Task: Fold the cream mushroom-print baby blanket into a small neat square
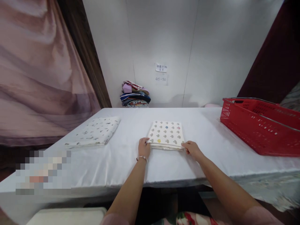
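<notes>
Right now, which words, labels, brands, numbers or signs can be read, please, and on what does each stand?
"45-50": on the lower paper on the wall.
Upper paper: handwritten characters, too small and blurred to read surely.
Grey-patterned folded cloth: no readable text.

A single head-worn camera looks forward and down from the near side of a white table point(126, 162), close above its front edge, with the wearer's left hand point(144, 147) and right hand point(192, 149) just ahead, over the table's near half; the wide view reaches past the table's far edge to a pale wall point(161, 34)
</notes>
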A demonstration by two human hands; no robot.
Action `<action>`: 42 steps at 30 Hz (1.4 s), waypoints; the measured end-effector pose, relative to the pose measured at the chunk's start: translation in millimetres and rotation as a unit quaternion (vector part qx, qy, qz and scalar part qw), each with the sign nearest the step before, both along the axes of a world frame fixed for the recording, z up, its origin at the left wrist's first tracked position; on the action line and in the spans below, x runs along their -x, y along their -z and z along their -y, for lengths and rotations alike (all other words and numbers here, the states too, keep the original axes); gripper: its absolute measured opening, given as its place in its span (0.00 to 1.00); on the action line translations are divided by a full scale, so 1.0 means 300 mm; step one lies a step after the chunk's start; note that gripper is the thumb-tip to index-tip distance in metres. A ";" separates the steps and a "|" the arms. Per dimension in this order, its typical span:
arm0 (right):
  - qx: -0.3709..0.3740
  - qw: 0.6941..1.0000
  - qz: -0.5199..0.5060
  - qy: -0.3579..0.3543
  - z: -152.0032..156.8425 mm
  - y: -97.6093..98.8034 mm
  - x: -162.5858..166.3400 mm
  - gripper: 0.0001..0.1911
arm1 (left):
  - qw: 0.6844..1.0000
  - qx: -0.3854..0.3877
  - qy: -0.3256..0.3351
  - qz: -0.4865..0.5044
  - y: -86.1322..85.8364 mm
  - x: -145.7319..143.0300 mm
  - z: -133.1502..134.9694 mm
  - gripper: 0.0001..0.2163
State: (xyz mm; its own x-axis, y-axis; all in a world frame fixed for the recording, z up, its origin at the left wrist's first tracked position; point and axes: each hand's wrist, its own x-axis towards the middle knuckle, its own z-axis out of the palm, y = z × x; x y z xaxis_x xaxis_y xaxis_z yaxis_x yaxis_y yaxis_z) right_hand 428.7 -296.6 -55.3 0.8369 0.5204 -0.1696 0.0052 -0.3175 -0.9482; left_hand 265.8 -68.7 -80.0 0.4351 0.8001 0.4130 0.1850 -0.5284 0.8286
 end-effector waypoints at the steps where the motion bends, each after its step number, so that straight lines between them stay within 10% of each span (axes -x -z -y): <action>1: 0.006 1.000 -0.013 -0.001 0.001 0.002 -0.004 0.13 | 1.000 -0.006 -0.003 -0.003 -0.003 0.001 0.005 0.14; 9: 0.162 0.979 0.123 -0.016 0.007 0.009 0.003 0.11 | 0.998 -0.021 0.025 -0.062 -0.022 0.013 0.036 0.17; 14: 0.156 0.852 0.497 -0.051 -0.003 -0.023 0.060 0.17 | 0.991 -0.102 0.004 -0.092 -0.019 0.005 0.038 0.17; 17: 0.113 0.811 0.554 -0.152 -0.049 -0.034 0.093 0.13 | 0.978 -0.177 0.016 -0.106 -0.022 0.001 0.049 0.16; 42: 0.074 0.798 0.567 -0.191 -0.111 0.024 0.101 0.14 | 0.961 -0.213 0.110 -0.139 -0.052 0.015 0.085 0.16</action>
